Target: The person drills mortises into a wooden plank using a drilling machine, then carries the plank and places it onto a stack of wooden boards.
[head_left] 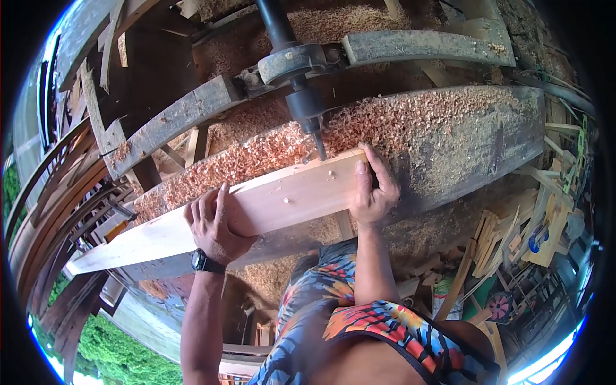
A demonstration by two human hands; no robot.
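Observation:
A long pale wooden board point(292, 192) lies across the wooden bench in front of me. My left hand point(215, 221), with a dark watch at the wrist, grips the board near its middle, fingers over the far edge. At the board's right end my right hand point(374, 191) is closed round the corner, thumb on top. A drill bit point(319, 146) in a dark chuck point(305, 104) stands at the board's far edge, close to the right end. Whether the bit is in the wood I cannot tell. Small chips lie on the board's face.
The bench top point(475, 138) is strewn with wood shavings point(378, 122). A shaft point(276, 25) runs through a round bearing block point(292, 63) on a timber beam point(430, 46). Curved strips point(54, 186) are stacked at left; scrap wood point(494, 237) and a blue roll lie at right.

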